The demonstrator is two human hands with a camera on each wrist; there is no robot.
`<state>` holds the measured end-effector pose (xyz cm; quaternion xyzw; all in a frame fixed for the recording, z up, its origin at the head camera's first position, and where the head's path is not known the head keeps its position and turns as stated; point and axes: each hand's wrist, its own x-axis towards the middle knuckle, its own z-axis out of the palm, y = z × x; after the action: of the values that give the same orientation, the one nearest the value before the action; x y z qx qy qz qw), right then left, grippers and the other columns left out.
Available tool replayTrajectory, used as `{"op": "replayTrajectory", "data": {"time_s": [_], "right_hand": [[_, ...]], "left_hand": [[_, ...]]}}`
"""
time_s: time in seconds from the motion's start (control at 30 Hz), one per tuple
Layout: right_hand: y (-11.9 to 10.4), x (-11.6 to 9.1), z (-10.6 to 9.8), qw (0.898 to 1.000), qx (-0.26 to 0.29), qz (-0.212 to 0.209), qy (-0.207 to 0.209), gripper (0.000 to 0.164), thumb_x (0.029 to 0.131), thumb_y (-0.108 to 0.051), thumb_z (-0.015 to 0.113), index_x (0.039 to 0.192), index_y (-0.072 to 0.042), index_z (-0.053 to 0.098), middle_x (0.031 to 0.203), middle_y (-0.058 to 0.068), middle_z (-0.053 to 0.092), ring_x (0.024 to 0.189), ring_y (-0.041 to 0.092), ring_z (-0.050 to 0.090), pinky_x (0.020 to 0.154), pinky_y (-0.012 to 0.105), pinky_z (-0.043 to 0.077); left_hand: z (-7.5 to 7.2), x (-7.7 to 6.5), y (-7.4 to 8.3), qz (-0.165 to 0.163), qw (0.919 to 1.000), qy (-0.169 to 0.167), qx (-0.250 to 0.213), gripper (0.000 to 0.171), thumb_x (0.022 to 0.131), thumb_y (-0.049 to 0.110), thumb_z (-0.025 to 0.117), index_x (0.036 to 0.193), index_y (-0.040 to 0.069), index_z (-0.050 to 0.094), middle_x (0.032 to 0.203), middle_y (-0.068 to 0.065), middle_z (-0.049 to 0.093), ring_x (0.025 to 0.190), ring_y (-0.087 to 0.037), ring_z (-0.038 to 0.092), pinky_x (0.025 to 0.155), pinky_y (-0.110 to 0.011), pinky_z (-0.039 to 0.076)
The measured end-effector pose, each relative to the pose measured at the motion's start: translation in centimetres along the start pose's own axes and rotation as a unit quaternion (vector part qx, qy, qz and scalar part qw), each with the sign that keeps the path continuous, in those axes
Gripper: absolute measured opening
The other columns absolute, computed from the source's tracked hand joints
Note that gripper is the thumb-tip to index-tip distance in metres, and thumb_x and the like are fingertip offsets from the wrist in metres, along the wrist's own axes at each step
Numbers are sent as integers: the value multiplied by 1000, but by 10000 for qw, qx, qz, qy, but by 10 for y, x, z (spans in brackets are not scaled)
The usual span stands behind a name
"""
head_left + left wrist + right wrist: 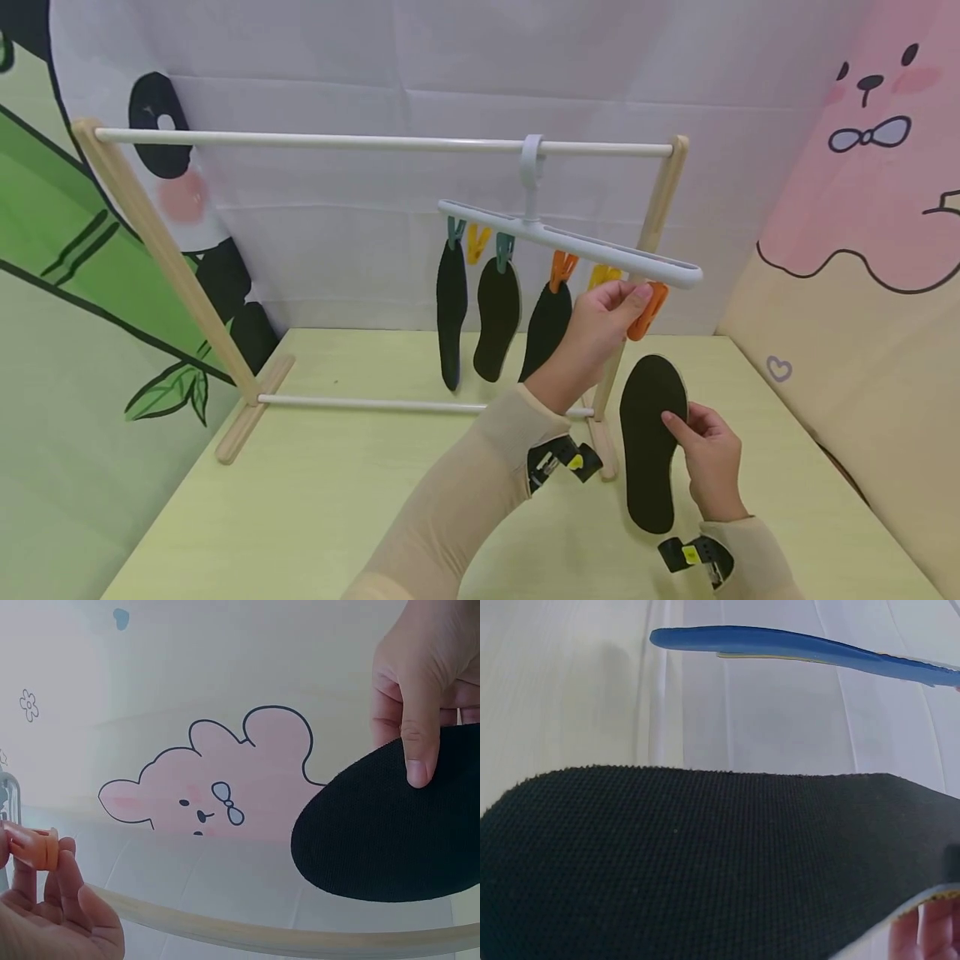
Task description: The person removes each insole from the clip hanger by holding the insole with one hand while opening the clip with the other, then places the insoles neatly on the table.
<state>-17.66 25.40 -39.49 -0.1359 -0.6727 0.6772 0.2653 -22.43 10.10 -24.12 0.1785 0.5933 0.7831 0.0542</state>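
My left hand (592,337) pinches an orange clothespin (647,312) under the right end of a pale grey hanger (600,247). In the left wrist view that orange clip (46,850) sits between thumb and fingers. Below and to the right, my right hand (712,458) grips a black insole (651,442) by its edge, thumb on the dark face. The insole hangs upright, apart from the clip. Three more insoles hang from other clips: one edge-on (452,312), one in the middle (497,321), and one (547,329) partly hidden by my left hand.
The hanger hooks over the white rail (337,142) of a wooden-ended rack (176,267) on a pale yellow table (337,517). Yellow clips (477,243) also hang from it. Cartoon-printed cloth (862,167) surrounds the table at the back and sides.
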Motion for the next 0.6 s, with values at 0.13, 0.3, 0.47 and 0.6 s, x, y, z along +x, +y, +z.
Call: {"op": "replayTrajectory", "data": {"time_s": [0.13,0.3,0.47,0.6], "right_hand": [[0,3,-1,10000,-28,70,-26,20,85,-2,71,81,-21,67,70,-6,57,64,5,53,60,13,47],[0,7,-1,9999,-9,99,-61,22,86,-4,70,79,-25,67,71,-9,61,63,2,59,60,13,49],[-1,12,-1,9997,-127,120,-190,18,85,-12,74,80,-28,66,73,-13,65,64,0,62,61,14,50],[0,17,-3,9992,-313,120,-236,11,85,-19,75,83,-26,67,76,-13,67,63,-1,63,62,14,50]], "left_hand": [[1,1,0,-55,9999,36,121,24,96,13,58,104,-9,62,91,-10,65,75,-8,51,68,-19,44],[0,1,0,-84,9995,80,285,24,96,14,58,102,-9,63,83,-4,61,70,-8,48,61,-18,41],[-1,1,1,-85,9994,44,324,25,97,15,58,102,-9,62,81,-1,58,69,-9,47,60,-19,39],[0,2,0,-120,9994,1,320,25,97,15,57,103,-8,62,82,-2,59,70,-9,47,60,-19,39]]}}
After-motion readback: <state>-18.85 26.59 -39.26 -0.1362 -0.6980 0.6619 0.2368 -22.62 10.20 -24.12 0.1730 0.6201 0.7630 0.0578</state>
